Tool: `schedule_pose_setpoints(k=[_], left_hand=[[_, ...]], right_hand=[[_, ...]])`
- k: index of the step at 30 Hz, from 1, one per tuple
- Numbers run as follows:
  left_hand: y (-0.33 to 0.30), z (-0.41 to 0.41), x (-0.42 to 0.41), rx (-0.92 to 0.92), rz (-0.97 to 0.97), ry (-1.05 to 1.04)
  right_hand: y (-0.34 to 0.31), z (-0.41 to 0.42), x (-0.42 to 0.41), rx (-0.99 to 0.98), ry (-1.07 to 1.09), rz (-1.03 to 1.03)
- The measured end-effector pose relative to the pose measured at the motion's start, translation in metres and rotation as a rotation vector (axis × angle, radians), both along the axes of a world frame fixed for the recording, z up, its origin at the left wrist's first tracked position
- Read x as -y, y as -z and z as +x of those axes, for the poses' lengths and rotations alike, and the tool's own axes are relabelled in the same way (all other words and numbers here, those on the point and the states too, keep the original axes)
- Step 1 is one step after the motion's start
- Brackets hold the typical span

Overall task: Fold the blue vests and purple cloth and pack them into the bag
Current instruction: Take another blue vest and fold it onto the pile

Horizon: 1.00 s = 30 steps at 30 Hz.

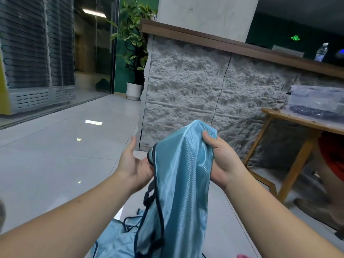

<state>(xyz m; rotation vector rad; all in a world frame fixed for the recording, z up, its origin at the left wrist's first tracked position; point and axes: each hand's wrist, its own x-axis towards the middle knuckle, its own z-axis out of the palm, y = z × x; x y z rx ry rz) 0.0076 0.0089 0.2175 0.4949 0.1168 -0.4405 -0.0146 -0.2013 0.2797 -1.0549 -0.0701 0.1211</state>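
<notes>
Head view. Blue vest [184, 175] held up at centre frame, between both hands, hanging down toward 6 o'clock. Right hand [221, 161] sits at the vest's 3 o'clock side, fingers and thumb clenched on a bunched fold near the top edge. Left hand [134, 164] at the vest's 9 o'clock side, palm turned inward, fingers loosely spread; its fingertips meet the dark-trimmed edge, but whether it actually grips I cannot tell. Dark binding and straps trail down the vest's left edge.

More blue fabric [115, 241] lies heaped on the floor [55, 155] at 6 o'clock, under the hanging vest. A sliver of pink cloth [243, 256] shows at the bottom edge, around 5 o'clock.

Open tiled floor stretches wide from 9 to 11 o'clock. Rough grey counter front [204, 94] stands close at 12 o'clock. A wooden bench [297, 123] at 3 o'clock carries a clear plastic box [316, 101].

Both forearms reach forward from the lower corners, bare, elbows low, wrists raised.
</notes>
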Motion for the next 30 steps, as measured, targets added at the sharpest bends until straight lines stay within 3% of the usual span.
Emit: schedule_pose_setpoints(k=[3,5,9,15,19,22,28,30], left_hand=[[0.008,-0.012,0.014,0.073,0.439,0.151],[0.009,-0.017,0.017,0.152,0.619,0.186],[0.005,-0.015,0.006,0.317,0.540,0.249],[-0.022,-0.012,0.000,0.457,0.778,0.208],[-0.034,-0.014,-0.002,0.429,0.798,0.162],[-0.037,-0.012,-0.002,0.364,0.793,0.067],[-0.042,-0.008,-0.007,0.237,0.838,0.037],[-0.044,-0.008,-0.010,0.223,0.840,0.045]], right_hand=[[0.003,0.003,0.006,-0.004,0.060,-0.016],[0.003,0.005,0.008,-0.022,0.099,-0.058],[0.002,0.008,0.011,-0.081,0.145,-0.142],[-0.010,0.005,0.020,-0.119,0.128,-0.355],[-0.006,0.002,0.018,-0.182,0.096,-0.276],[0.007,-0.006,0.011,-0.177,-0.053,-0.179],[0.021,-0.001,0.008,-0.070,-0.093,-0.296],[0.017,-0.003,0.010,-0.014,-0.215,-0.281]])
